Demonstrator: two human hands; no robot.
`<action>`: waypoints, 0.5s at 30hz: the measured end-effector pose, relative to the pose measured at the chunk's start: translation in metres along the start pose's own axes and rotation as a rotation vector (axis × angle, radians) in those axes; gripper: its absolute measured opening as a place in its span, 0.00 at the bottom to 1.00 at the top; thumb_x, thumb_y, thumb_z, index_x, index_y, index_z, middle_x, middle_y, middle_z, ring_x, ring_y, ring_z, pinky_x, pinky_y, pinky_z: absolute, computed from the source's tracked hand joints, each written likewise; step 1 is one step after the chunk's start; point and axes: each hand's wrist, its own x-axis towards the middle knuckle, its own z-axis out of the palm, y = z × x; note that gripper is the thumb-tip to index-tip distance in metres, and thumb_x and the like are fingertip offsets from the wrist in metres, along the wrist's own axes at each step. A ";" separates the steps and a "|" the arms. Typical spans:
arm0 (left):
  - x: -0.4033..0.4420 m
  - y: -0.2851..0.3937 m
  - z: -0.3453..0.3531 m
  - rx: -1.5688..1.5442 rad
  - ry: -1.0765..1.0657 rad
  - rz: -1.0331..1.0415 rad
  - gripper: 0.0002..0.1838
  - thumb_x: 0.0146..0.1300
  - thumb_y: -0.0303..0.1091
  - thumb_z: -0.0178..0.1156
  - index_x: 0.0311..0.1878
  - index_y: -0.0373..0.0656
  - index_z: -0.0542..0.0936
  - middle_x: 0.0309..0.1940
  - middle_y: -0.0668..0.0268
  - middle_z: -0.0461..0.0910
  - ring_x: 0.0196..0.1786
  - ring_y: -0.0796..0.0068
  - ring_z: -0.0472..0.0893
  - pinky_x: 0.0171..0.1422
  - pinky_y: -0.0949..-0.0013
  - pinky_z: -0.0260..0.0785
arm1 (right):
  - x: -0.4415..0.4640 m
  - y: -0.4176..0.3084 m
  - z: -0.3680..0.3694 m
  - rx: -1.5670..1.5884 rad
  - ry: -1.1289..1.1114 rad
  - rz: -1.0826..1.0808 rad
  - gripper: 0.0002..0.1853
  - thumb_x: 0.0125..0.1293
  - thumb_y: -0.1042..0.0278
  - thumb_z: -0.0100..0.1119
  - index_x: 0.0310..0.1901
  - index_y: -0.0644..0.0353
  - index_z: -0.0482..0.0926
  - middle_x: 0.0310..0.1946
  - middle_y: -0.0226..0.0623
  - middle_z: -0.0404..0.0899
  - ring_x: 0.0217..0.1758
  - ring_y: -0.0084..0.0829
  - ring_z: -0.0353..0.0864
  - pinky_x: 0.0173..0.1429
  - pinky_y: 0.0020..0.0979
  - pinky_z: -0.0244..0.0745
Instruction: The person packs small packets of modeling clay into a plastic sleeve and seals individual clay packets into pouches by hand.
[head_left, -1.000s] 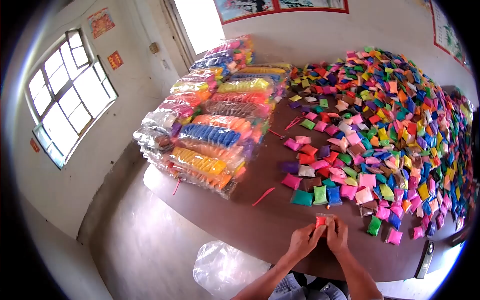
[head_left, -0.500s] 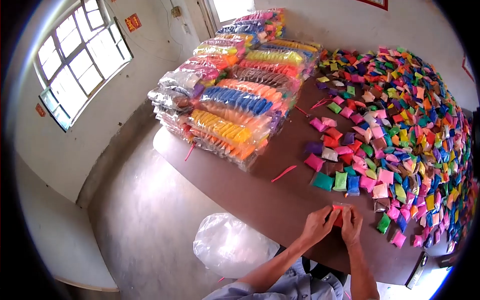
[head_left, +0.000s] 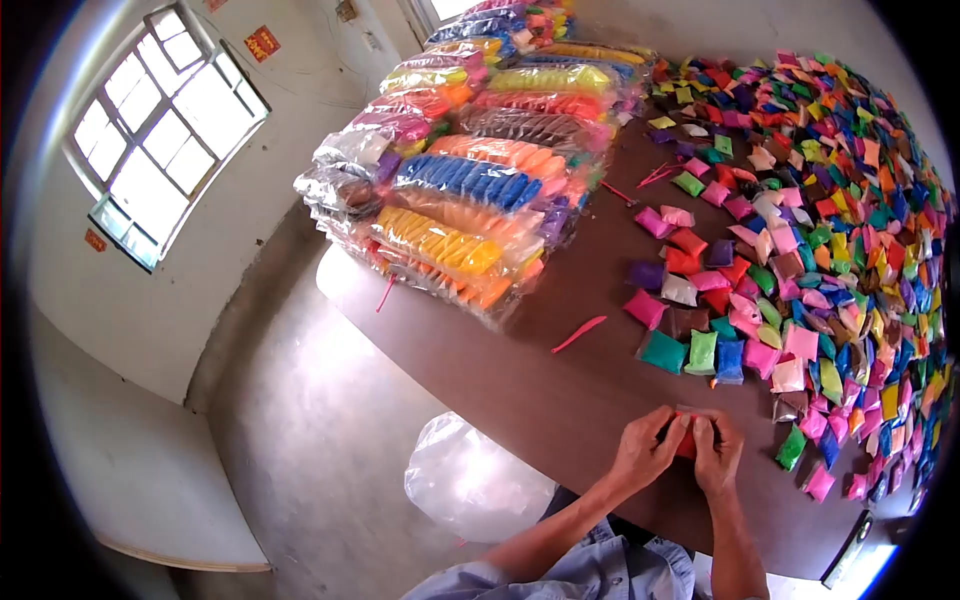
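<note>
Between my two hands is a small red packet (head_left: 686, 446) in clear plastic, held over the brown table (head_left: 480, 372) near its front edge. My left hand (head_left: 645, 447) pinches the packet's left side with thumb and fingers. On the other side, my right hand (head_left: 718, 452) grips it the same way, the two thumbs close together near the top. Fingers cover much of the packet. Just beyond my hands lie a teal packet (head_left: 663, 352), a light green packet (head_left: 702, 353) and a blue packet (head_left: 730, 362) in a row.
A large heap of colourful packets (head_left: 850, 250) covers the table's right side. Stacked clear bags of sorted packets (head_left: 450, 190) stand at the back left. A pink plastic tool (head_left: 578, 334) lies mid-table. A clear plastic bag (head_left: 475, 480) hangs by the front edge; a black object (head_left: 848, 550) sits at the right corner.
The camera view has shifted slightly, so the table and heap appear moved. Both hands keep hold of the red packet, with the fingers slightly rearranged and covering more of it.
</note>
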 end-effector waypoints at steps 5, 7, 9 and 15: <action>-0.002 -0.005 -0.001 0.069 -0.032 -0.004 0.15 0.77 0.35 0.64 0.35 0.36 0.77 0.24 0.55 0.73 0.26 0.71 0.71 0.31 0.62 0.65 | 0.002 -0.005 -0.001 0.046 -0.029 0.018 0.08 0.76 0.72 0.58 0.43 0.67 0.84 0.33 0.33 0.84 0.38 0.21 0.79 0.43 0.29 0.76; -0.003 -0.003 0.000 0.060 -0.044 -0.071 0.13 0.77 0.35 0.64 0.38 0.35 0.80 0.25 0.57 0.77 0.29 0.76 0.75 0.34 0.66 0.69 | 0.002 0.001 -0.001 0.015 0.034 -0.001 0.07 0.75 0.73 0.58 0.43 0.67 0.84 0.32 0.35 0.85 0.37 0.23 0.82 0.43 0.30 0.77; -0.001 0.002 0.003 0.032 -0.020 -0.061 0.12 0.77 0.35 0.64 0.40 0.35 0.81 0.26 0.59 0.78 0.30 0.77 0.76 0.35 0.68 0.70 | 0.001 -0.001 -0.001 -0.027 0.023 -0.029 0.06 0.73 0.74 0.60 0.42 0.67 0.85 0.33 0.39 0.87 0.37 0.26 0.85 0.43 0.31 0.79; -0.002 0.009 -0.003 0.178 0.046 -0.063 0.11 0.75 0.33 0.65 0.38 0.35 0.81 0.26 0.58 0.79 0.30 0.76 0.77 0.36 0.66 0.72 | 0.002 -0.007 0.002 -0.101 -0.001 -0.046 0.08 0.73 0.69 0.64 0.44 0.64 0.87 0.35 0.46 0.88 0.37 0.35 0.89 0.43 0.36 0.82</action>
